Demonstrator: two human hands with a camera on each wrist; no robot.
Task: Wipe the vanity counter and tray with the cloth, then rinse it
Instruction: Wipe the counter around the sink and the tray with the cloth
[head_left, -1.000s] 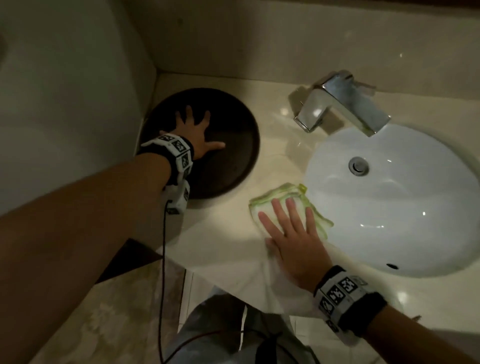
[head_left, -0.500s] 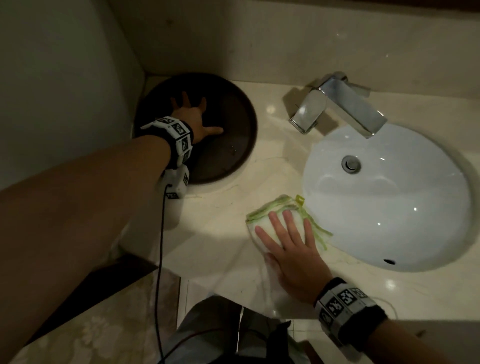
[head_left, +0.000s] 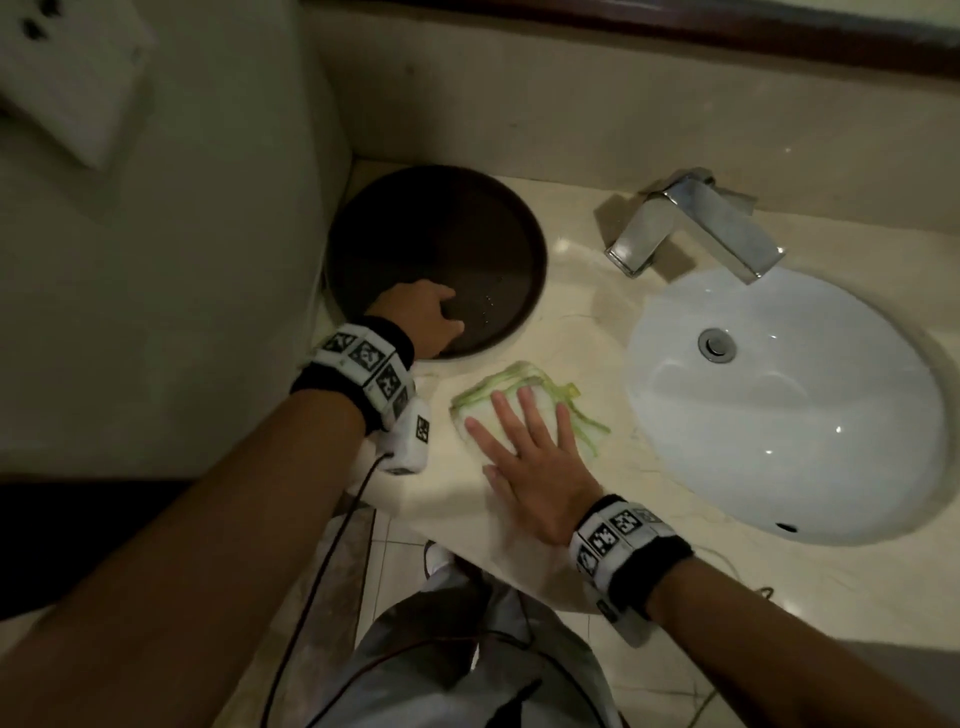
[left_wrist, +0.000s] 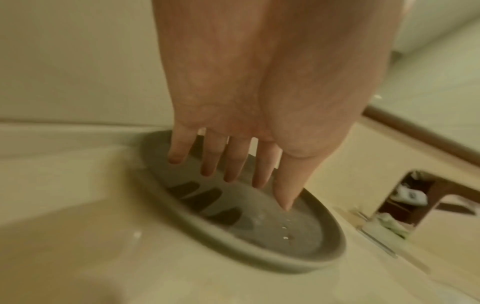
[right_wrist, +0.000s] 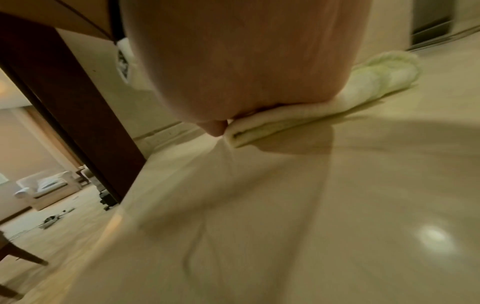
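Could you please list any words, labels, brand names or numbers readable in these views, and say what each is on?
No readable text appears in any view.
Left wristband: black-and-white square code markers only, with no letters or numbers.
Right wristband: the same kind of markers, no text.
Faucet, tray, cloth: no visible marking.

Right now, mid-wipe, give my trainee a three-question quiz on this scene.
1. True or false: the right hand presses the cloth flat on the counter.
2. Where are the left hand's fingers? A) on the tap B) over the tray C) in the sink
3. Fill in: the cloth lies between the tray and the ____.

Key: 1 true; 2 B; 3 sink
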